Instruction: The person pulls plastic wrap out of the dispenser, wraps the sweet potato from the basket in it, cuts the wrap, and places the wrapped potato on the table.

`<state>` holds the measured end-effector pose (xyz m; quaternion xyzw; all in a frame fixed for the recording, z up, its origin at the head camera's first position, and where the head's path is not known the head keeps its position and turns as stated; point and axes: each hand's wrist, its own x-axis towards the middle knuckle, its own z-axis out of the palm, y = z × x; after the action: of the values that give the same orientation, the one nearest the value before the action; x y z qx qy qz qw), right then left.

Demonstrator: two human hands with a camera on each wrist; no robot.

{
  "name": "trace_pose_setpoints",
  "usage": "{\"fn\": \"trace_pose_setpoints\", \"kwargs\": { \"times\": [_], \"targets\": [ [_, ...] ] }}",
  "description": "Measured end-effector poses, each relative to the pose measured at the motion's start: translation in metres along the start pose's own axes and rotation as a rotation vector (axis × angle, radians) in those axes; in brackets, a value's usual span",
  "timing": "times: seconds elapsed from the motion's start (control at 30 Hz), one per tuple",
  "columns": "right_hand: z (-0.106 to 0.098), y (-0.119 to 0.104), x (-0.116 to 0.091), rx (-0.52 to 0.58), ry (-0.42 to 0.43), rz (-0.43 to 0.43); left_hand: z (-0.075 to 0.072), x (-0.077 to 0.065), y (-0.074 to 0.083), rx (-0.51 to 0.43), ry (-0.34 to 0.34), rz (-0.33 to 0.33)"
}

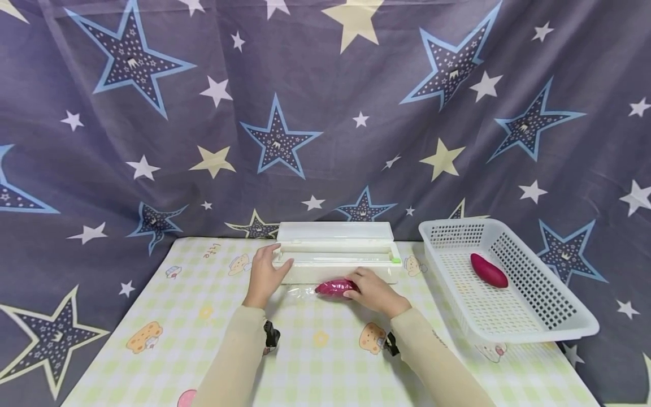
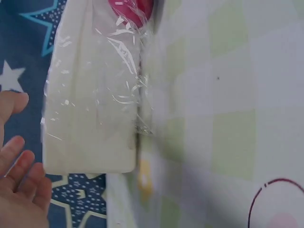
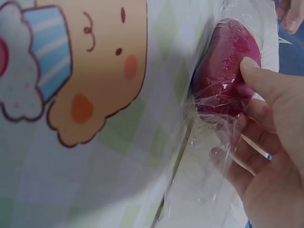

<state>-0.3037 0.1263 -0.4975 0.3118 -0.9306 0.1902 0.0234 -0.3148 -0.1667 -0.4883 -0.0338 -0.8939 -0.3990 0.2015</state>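
Observation:
A purple-red sweet potato (image 1: pixel 333 288), wrapped in shiny clear film, lies against the front of a white cling film dispenser (image 1: pixel 315 275). My right hand (image 1: pixel 375 293) grips its right end; in the right wrist view the thumb lies on the wrapped sweet potato (image 3: pixel 223 66) and the fingers reach behind it. Loose film (image 3: pixel 202 166) trails down over the dispenser's front. By the dispenser's left end is my left hand (image 1: pixel 264 276), fingers spread and holding nothing. The left wrist view shows crinkled film (image 2: pixel 121 61) over the dispenser (image 2: pixel 85 147).
The dispenser's lid (image 1: pixel 335 231) stands raised at the back, and a green piece (image 1: pixel 395 260) sits at its right end. To the right, a white perforated basket (image 1: pixel 452 302) holds another purple-red sweet potato (image 1: pixel 489 271). A star-patterned curtain (image 1: pixel 325 113) hangs behind the checked tablecloth (image 1: pixel 305 373).

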Motion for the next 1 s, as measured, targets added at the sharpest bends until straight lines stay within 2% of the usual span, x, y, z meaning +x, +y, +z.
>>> {"fn": "trace_pose_setpoints", "kwargs": {
  "times": [0.17, 0.3, 0.53, 0.77, 1.0],
  "targets": [
    [0.0, -0.001, 0.001, -0.022, 0.005, 0.002, 0.005, 0.001, -0.013, -0.008, -0.077, -0.112],
    [0.0, -0.002, 0.002, 0.001, 0.012, 0.019, 0.008, 0.0, -0.018, -0.02, -0.092, -0.125],
    [0.001, -0.003, 0.0, 0.074, 0.057, 0.067, 0.007, -0.001, -0.015, -0.047, -0.106, -0.168],
    [0.004, -0.004, -0.004, 0.044, 0.105, 0.082, 0.008, -0.001, -0.019, -0.058, -0.117, -0.182],
    [0.003, -0.005, -0.006, 0.009, 0.114, 0.097, 0.007, -0.001, -0.021, -0.081, -0.123, -0.201]
  ]
}}
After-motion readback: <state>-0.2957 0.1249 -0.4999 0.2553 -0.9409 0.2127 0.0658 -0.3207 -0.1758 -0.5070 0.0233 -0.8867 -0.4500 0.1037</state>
